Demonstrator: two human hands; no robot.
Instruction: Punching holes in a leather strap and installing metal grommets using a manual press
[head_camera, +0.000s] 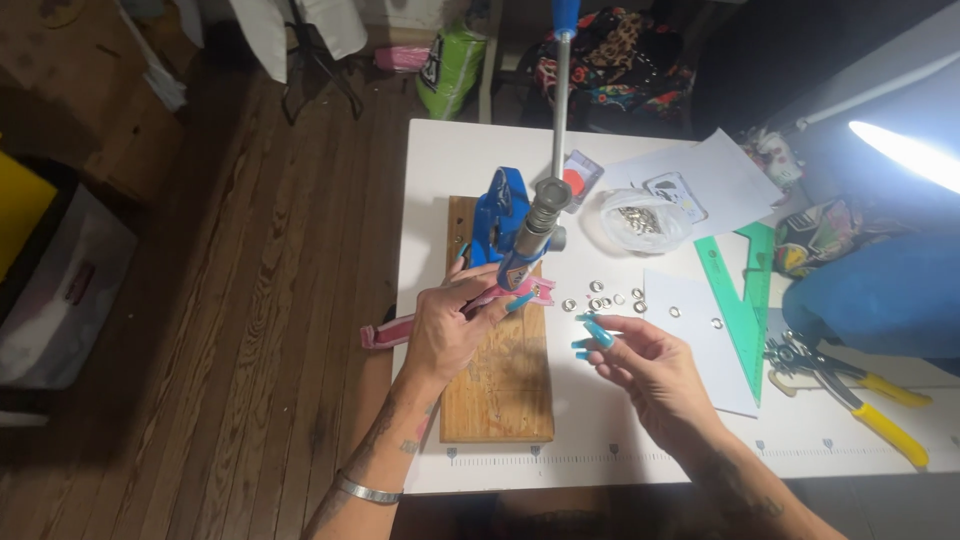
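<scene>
Head view looked down on a white bench (440, 160) whose near edge carried a printed ruler strip, with dark plank floor (260, 300) open to its left. Nearest, the right hand (650, 370) hovered over bare bench surface just right of the wooden board (505, 390), its fingers (598, 332) pinched loosely together at the tips; whether a small piece sat between them could not be told. The left hand (450, 325) lay across the board's left edge, fingers closed on a pink strap (400, 328) that ran from beyond the bench edge up under the blue hand press (510, 235). The board was a smooth, oblong slab of pale wood, leaving little room on its left before the bench edge.

Just beyond the right hand, small round metal eyelets (600, 300) lay scattered, shiny and flat, beside a white paper sheet (700, 350). To the right lay a green plastic set square (745, 290) and yellow-handled pliers (860, 395) near the bench edge. Farther back sat a clear bag of metal pieces (640, 220), crinkled and soft. The press's long steel lever (559, 100) rose upright toward the far edge.
</scene>
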